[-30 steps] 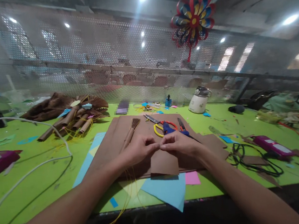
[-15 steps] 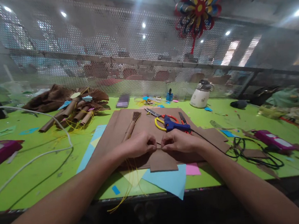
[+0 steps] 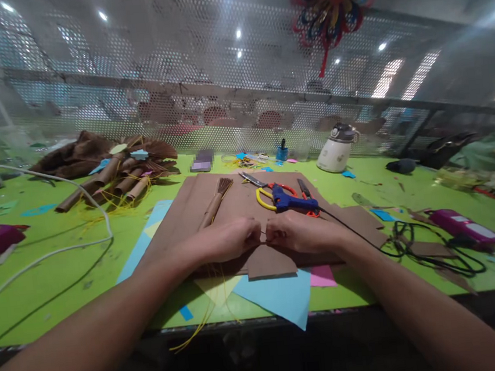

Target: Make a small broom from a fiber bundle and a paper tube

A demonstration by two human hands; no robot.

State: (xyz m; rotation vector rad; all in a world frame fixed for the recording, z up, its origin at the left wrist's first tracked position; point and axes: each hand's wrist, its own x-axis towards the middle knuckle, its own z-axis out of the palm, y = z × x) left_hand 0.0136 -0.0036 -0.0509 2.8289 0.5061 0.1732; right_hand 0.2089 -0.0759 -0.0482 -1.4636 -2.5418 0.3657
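My left hand [image 3: 229,240] and my right hand [image 3: 296,231] meet knuckle to knuckle over a small brown paper piece [image 3: 271,261], both pinching its top edge with fingers curled. The piece lies on a stack of brown paper sheets [image 3: 240,201] on the green table [image 3: 51,239]. A rolled brown paper brush [image 3: 215,203] lies just beyond my left hand. Yellow-handled scissors [image 3: 260,191], a blue glue gun [image 3: 295,202] and red-handled scissors [image 3: 304,190] lie just beyond my right hand. Yellow strands [image 3: 207,312] trail under my left wrist over the table edge.
Light blue paper [image 3: 280,296], pink paper [image 3: 323,276] and yellow paper [image 3: 217,287] lie at the front edge. Rolled brown brushes [image 3: 115,178] are piled at back left. A white cable [image 3: 61,250] runs left. A black cord [image 3: 419,245] and a magenta tool [image 3: 464,226] lie right; a white jar [image 3: 336,151] behind.
My hands have drawn closer together on the brown piece and slid slightly away from me. The view has tipped down a little.
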